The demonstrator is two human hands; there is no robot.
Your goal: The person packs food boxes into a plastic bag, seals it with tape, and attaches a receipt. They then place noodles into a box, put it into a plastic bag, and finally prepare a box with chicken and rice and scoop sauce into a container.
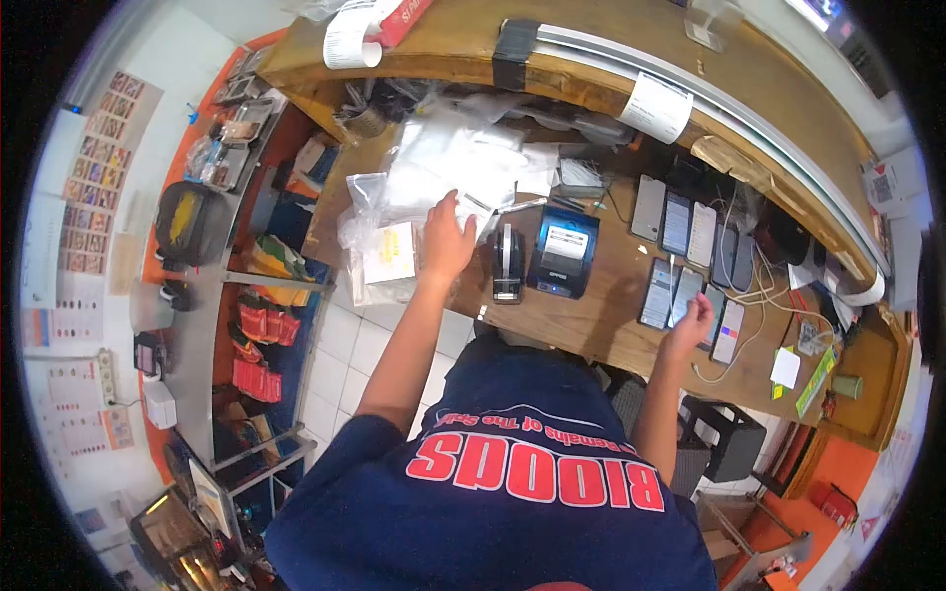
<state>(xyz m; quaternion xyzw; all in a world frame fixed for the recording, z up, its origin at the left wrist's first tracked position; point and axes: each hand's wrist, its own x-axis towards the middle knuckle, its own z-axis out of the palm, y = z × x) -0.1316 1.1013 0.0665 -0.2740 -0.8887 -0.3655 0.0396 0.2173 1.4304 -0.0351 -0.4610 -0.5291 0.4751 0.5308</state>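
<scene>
My left hand (pixel 448 238) reaches over the bench with its fingers stretched out, at the edge of a pile of clear plastic bags (pixel 434 158) and white paper slips. Beside its wrist, a plastic-wrapped packet with a white and yellow label (pixel 392 254) lies at the bench edge. Right of this hand stand a black tape dispenser (pixel 506 261) and a blue-black label printer (pixel 564 252) with paper showing. My right hand (pixel 693 323) hovers by several phones, its fingers curled together; whatever they hold, if anything, is hidden. Closest to it are a lit phone (pixel 727 333) and a dark phone (pixel 657 293).
A raised wooden shelf (pixel 591 84) runs along the back, with paper rolls (pixel 657 106) hanging from it. White cables (pixel 759 295) tangle at the right. Shelves with red packets (pixel 258 379) stand at the left. A dark chair (pixel 724 438) is below the bench.
</scene>
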